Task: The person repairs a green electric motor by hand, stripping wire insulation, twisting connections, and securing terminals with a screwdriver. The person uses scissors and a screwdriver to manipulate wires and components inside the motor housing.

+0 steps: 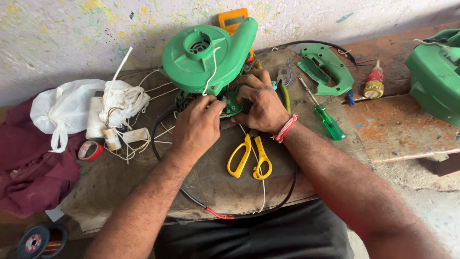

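- We find the green blower housing (pixel 206 60) in the upper centre of the frame, resting on a worn brown mat (pixel 215 177), its open lower end turned towards the person.
- The left hand (pixel 196 127) sits at the housing's lower edge, its fingers pinched together on wiring inside the opening; we cannot tell exactly which strand.
- The right hand (pixel 261 103) lies just beside it, fingers curled and clamped on the green handle section of the housing. A red thread band (pixel 284 128) circles that wrist.
- Yellow-handled scissors (pixel 250 156) lie on the mat just below both hands, between the forearms.
- A black cable (pixel 191 196) loops across the mat's lower part.
- Right of centre: a green-handled screwdriver (pixel 326 117) and a loose green handle cover (pixel 326 69).
- Further right: a small red glue bottle (pixel 374 82).
- Left of centre: white string and cloth bundle (pixel 120 103), a white plastic bag (pixel 62 112), a red tape roll (pixel 90 150).
- An orange meter (pixel 233 19) stands behind the housing at the top.
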